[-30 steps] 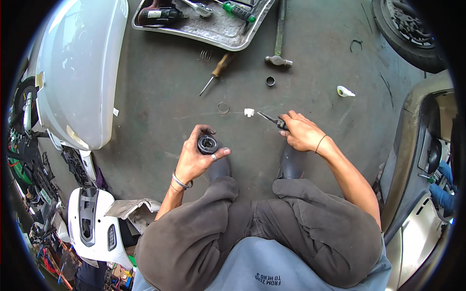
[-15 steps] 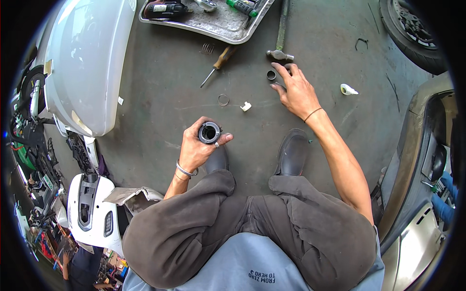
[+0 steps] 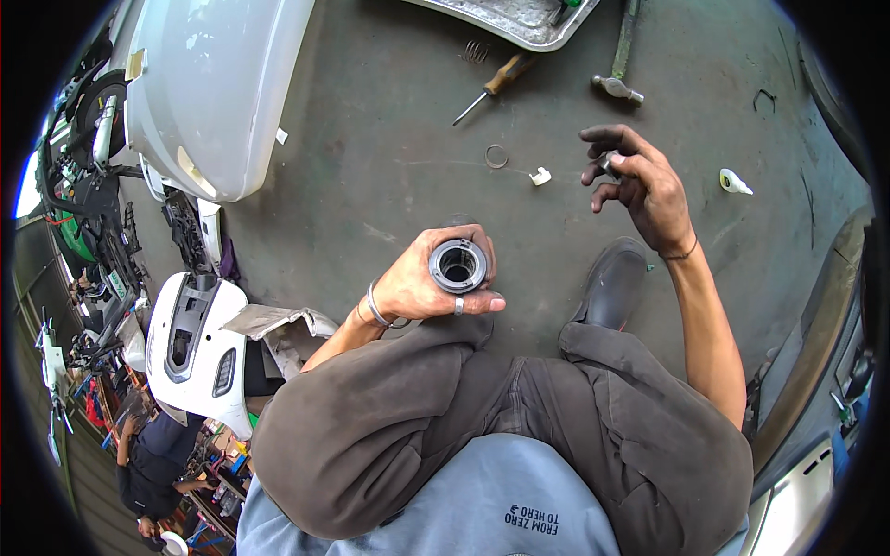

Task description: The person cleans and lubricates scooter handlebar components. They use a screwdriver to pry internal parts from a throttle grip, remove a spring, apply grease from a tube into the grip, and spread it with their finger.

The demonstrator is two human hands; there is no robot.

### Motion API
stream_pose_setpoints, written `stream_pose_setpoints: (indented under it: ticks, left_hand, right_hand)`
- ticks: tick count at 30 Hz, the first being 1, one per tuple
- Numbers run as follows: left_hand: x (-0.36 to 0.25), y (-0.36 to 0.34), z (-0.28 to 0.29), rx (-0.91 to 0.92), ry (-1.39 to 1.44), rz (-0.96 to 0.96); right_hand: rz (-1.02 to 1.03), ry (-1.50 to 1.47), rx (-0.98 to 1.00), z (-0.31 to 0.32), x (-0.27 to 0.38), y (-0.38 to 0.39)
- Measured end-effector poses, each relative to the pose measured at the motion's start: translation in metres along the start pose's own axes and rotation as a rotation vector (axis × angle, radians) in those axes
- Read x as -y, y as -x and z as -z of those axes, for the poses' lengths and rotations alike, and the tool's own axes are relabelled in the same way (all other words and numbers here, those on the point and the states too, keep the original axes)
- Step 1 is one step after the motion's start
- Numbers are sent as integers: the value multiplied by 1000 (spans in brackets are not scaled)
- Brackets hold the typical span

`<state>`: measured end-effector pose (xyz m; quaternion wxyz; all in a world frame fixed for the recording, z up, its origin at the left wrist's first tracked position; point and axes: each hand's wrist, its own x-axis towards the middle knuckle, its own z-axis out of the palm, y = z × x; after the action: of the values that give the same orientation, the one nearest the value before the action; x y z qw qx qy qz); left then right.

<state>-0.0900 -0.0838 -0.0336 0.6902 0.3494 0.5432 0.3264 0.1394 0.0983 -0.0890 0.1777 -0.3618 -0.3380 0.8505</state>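
Observation:
My left hand (image 3: 413,281) is wrapped round a black hollow cylinder (image 3: 434,267), its round opening facing up. My right hand (image 3: 656,196) is raised over the floor at the right, with a small dark metal sleeve (image 3: 608,165) pinched between thumb and fingers. Between the hands, a thin metal ring (image 3: 496,168) and a small white plastic piece (image 3: 540,176) lie on the floor. Farther off are a screwdriver (image 3: 510,73) with a yellowish-brown handle, a coil spring (image 3: 475,52) and a ball-peen hammer (image 3: 618,88).
At the far edge stands a metal tray (image 3: 533,37). A small white bottle (image 3: 735,182) lies to the right. White body panels (image 3: 218,102) and a white vehicle fairing (image 3: 206,366) fill the left. Another person (image 3: 158,463) is at lower left.
The small metal sleeve, which stood on the floor beside the hammer, is now lifted in my right hand. My left hand has turned slightly with the cylinder; the whole view has shifted.

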Motion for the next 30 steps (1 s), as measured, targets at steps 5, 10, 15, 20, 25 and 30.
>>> stream_pose_setpoints:
  ticks: [5, 10, 15, 20, 25, 30]
  left_hand:
    - [-13, -1, 4, 97, -176, 30]
    - [-16, -1, 4, 266, -373, 134]
    - [-9, 1, 7, 209, -596, -16]
    - [-4, 1, 13, -134, -1011, -270]
    - [0, 0, 14, -335, -1132, -264]
    - [-9, -5, -4, -106, -1141, -369]
  right_hand:
    - [227, 674, 471, -37, 8, 28]
    - [387, 1433, 890, -82, 18, 29]
    - [589, 1505, 752, -87, -12, 34]
    - [-213, 398, 606, -81, -16, 45]
    - [12, 664, 277, -71, -12, 41]
    - [-85, 855, 536, -83, -34, 36]
